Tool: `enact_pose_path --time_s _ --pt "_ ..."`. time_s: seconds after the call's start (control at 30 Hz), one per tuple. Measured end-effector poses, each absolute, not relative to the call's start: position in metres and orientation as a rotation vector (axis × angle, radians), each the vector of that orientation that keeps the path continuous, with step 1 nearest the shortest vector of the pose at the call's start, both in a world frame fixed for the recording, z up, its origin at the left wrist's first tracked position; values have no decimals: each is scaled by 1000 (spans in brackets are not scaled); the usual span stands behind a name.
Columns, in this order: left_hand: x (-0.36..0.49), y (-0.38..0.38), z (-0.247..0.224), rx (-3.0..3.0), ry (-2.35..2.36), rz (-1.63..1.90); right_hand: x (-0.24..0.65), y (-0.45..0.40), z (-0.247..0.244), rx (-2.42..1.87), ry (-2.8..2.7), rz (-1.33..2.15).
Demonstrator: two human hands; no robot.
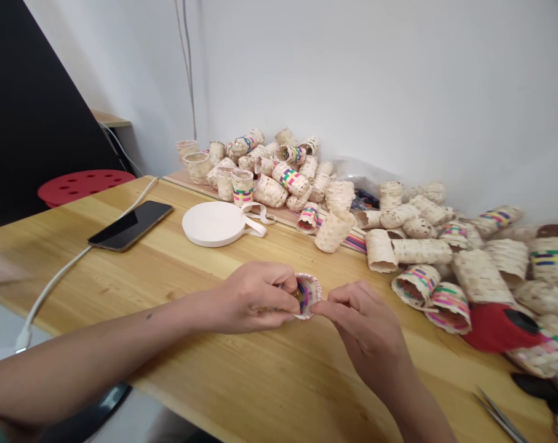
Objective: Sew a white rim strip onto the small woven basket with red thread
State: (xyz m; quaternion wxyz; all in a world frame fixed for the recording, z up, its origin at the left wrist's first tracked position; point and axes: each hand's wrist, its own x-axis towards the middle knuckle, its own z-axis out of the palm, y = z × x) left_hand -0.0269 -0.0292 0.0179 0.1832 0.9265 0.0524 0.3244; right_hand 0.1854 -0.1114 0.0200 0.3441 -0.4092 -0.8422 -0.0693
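My left hand is closed around a small woven basket with coloured strips and a rim bound in red and white. The basket's open mouth is turned toward the right, and my fingers hide much of its wall. At the near right edge of that rim, my right hand is closed in a pinch, thumb and forefinger together. Whatever sits between those fingertips is too small or too covered to make out. Both hands are above the wooden table.
Behind my hands lie a white round disc with a strap and a phone beside a white cable. Many woven baskets are heaped along the wall. To the right are a red cloth item and metal scissors.
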Motion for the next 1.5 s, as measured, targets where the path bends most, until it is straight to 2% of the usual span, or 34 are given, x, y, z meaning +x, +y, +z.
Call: enact_pose_path --time_s 0.33,0.8,1.13,1.3,1.5 --pt "-29 -29 22 2616 96 872 182 -110 29 -1070 -2254 -90" --pt "-31 -34 23 2872 -18 717 188 -142 27 -1198 -2381 -211" --pt "-30 -33 23 2881 -40 780 182 -136 27 -1192 -2399 -238" --pt "-32 -33 25 2812 -36 822 181 -134 32 -1201 -2373 -133" --pt "-34 -29 23 2409 13 721 182 -116 52 -1138 -2430 133"
